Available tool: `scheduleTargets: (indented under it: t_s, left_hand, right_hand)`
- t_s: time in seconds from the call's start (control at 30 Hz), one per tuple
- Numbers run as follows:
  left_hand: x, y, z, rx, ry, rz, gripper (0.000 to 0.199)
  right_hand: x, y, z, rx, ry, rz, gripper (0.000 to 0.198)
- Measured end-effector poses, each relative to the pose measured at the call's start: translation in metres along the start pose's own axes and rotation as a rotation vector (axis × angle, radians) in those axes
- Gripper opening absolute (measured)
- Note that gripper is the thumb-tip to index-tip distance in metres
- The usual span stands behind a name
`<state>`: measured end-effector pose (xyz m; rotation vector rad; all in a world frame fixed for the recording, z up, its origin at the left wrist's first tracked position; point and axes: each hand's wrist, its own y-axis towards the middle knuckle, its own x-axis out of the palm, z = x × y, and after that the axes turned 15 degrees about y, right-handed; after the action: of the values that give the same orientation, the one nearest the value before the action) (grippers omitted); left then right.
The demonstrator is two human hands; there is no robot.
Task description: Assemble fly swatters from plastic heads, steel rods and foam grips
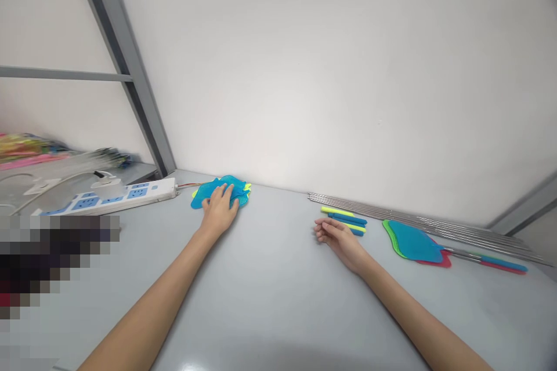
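Note:
My left hand [220,210] lies with spread fingers on a small pile of blue and yellow-green fly swatter heads [199,198] near the wall. How far the fingers press into the pile is partly hidden. To the right, my right hand [342,242] hovers low over the table, its fingers loosely bent and nothing visible in them. Just behind it lie several blue and yellow plastic handles [354,220], partly covered by the fingers. Farther right, fly swatters [415,242] with blue, green and red heads are stacked, their metal shafts running into blue and red handles.
Thin metal rods [391,210] lie along the wall on the right. A white power strip [143,196] with a plug and cables sits at left. Grey metal frame posts [130,64] rise at the left, and bundled items [35,151] lie on another surface behind.

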<state>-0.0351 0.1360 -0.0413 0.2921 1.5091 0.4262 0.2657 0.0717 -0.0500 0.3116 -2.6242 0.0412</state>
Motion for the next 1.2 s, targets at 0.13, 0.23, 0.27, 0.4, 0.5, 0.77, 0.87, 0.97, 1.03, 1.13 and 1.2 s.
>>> scheduleTargets:
  t_s: [0.13,0.23,0.27,0.4,0.5,0.77,0.87,0.97,1.03,1.13,1.2]
  left_hand:
    - [0.003,0.002,-0.004,-0.017,0.034,-0.045,0.044]
    - [0.004,0.003,-0.004,-0.011,0.051,-0.06,0.042]
    - [0.004,0.004,-0.004,-0.008,0.056,-0.059,0.041]
    - [0.003,0.003,-0.002,0.009,0.072,-0.047,0.038]
    - [0.002,0.002,-0.001,0.024,0.079,-0.039,0.036]
    - [-0.003,0.002,0.006,0.059,0.092,-0.019,0.032]
    - [-0.007,0.0,0.011,0.083,0.093,-0.017,0.031]
    - [-0.009,-0.003,0.015,0.099,0.09,-0.019,0.03]
    - [-0.01,-0.003,0.016,0.1,0.087,-0.023,0.03]
    - [-0.01,-0.004,0.017,0.096,0.082,-0.03,0.03]
    - [-0.01,-0.004,0.017,0.094,0.078,-0.036,0.03]
  right_hand:
    - [-0.006,0.002,-0.007,-0.047,-0.081,0.048,0.026]
    - [-0.016,0.005,-0.02,-0.097,-0.186,0.093,0.027]
    - [-0.02,0.006,-0.026,-0.118,-0.224,0.112,0.027]
    - [-0.049,0.01,-0.052,-0.199,-0.392,0.223,0.03]
    - [-0.081,0.011,-0.069,-0.213,-0.557,0.319,0.032]
    - [-0.138,0.006,-0.081,-0.133,-1.086,0.428,0.022]
    - [-0.139,0.006,-0.078,-0.131,-1.196,0.415,0.022]
    - [-0.138,0.005,-0.076,-0.144,-1.254,0.408,0.021]
    - [-0.138,0.004,-0.076,-0.154,-1.272,0.413,0.021]
    - [-0.141,0.004,-0.076,-0.162,-1.279,0.426,0.02]
    - [-0.143,0.004,-0.076,-0.167,-1.279,0.428,0.02]
